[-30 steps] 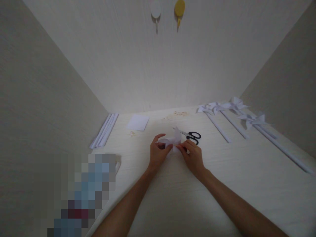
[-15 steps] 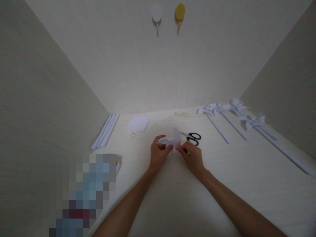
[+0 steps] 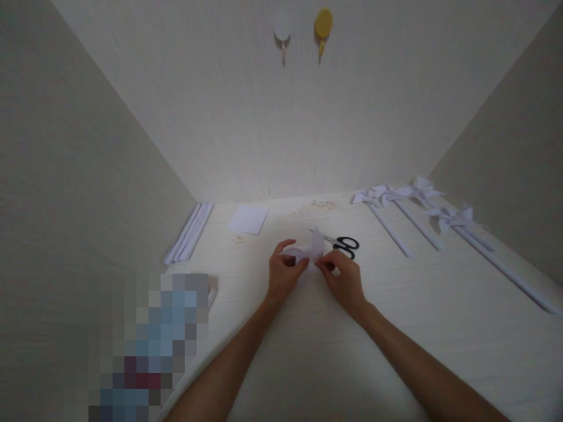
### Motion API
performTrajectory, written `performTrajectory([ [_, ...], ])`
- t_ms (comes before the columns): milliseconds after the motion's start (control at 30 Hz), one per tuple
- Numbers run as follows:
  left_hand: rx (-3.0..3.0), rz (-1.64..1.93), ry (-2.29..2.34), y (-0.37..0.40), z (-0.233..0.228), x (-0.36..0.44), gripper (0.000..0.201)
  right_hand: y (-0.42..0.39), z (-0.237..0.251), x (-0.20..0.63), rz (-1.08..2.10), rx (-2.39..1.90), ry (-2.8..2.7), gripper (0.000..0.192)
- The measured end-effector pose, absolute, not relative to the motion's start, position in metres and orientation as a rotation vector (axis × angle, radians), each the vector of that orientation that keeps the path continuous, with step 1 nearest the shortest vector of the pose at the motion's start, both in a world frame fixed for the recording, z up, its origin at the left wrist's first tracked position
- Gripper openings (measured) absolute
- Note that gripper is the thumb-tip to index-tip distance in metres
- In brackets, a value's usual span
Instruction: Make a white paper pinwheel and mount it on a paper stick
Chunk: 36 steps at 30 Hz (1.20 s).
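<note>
Both my hands meet over the middle of the pale table [image 3: 308,351], folding a small piece of white paper [image 3: 313,246]. My left hand [image 3: 284,276] pinches the paper's left side, a curled flap showing above the fingers. My right hand [image 3: 343,278] pinches its right side. An upright point of the paper sticks up between the two hands. Black-handled scissors [image 3: 343,244] lie just behind my right hand, touching neither hand.
Several finished white paper pinwheels on long sticks [image 3: 411,220] lie at the right. A flat white paper square [image 3: 247,220] and a bundle of white rolled sticks [image 3: 189,233] lie at the back left. Two wall hooks [image 3: 323,26] hang above. A blurred patch covers the lower left.
Both hands stay on the paper with only slight finger movement. The view has shifted a little.
</note>
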<state>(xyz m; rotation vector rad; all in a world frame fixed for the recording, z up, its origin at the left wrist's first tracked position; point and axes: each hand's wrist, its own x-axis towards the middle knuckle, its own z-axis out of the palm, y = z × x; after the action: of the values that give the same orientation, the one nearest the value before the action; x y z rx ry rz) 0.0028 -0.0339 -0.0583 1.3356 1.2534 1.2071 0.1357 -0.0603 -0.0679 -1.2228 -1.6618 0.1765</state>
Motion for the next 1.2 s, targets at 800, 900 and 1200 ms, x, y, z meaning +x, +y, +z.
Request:
performTrajectory([
  [800,1.256,1.452,1.407,-0.035,-0.056,-0.001,0.04,-0.06,-0.071,0.133,0.132,-1.235,-1.757,0.014],
  [900,1.228,1.498,1.393,-0.036,-0.055,0.0,0.038,-0.061,-0.071,0.131,0.129,-1.186,-1.757,0.011],
  [1200,1.206,1.691,1.425,-0.039,-0.055,-0.002,0.042,-0.067,-0.068,0.123,0.309,-1.257,-1.658,0.009],
])
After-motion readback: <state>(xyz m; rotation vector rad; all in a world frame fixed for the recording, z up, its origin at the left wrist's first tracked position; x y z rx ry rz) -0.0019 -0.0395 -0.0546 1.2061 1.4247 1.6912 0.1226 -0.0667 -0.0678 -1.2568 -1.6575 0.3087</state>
